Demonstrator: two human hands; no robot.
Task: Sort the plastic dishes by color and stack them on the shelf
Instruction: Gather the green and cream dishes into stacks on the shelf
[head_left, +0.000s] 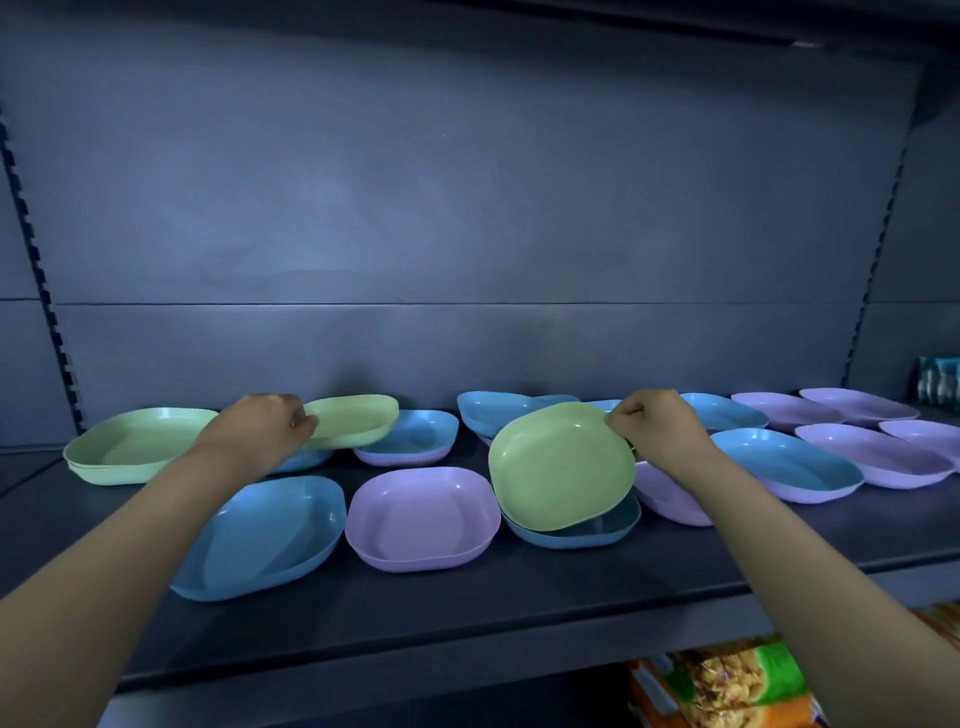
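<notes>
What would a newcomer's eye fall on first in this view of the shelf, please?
Most striking are two green dishes held above the shelf: the left hand grips the rear green dish by its rim, and the right hand pinches the tilted green dish over a blue dish. A green stack sits at the left end, and a purple dish lies front and centre.

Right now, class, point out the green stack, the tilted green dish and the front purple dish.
green stack (140, 444): head view, top dish's inner base.
tilted green dish (558, 467): head view, centre of its base.
front purple dish (421, 519): head view, centre of its base.
</notes>
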